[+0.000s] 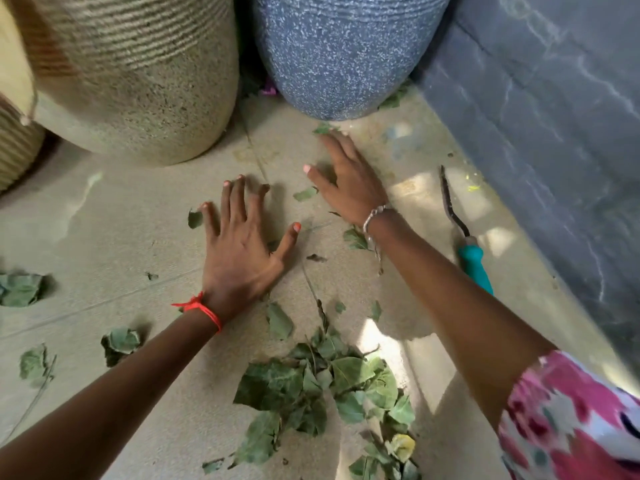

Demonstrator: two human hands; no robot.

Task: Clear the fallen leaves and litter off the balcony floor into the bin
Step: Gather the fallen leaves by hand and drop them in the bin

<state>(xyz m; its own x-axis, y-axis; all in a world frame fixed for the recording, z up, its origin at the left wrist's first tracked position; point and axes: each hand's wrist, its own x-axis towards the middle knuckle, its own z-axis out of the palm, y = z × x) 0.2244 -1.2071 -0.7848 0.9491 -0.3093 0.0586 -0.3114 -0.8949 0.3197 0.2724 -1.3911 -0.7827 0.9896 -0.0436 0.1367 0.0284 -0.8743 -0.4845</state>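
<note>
My left hand (pixel 242 237) lies flat on the beige balcony floor (pixel 121 220), fingers spread, a small leaf scrap (pixel 195 218) at its little finger. My right hand (pixel 346 178) is also flat with straight fingers, reaching toward the blue pot; its fingertips touch a small green leaf (pixel 322 129). Another leaf bit (pixel 305 194) lies between the hands. A heap of green leaves (pixel 322 386) sits on the floor between my forearms. Loose crumpled leaves (pixel 119 342) lie further left. No bin is in view.
A large beige speckled pot (pixel 145 81) and a blue speckled pot (pixel 343 53) stand at the back. A dark grey wall (pixel 554 133) runs along the right. A garden tool with a teal handle (pixel 474 261) lies beside the wall. A woven basket (pixel 14 150) is at the left edge.
</note>
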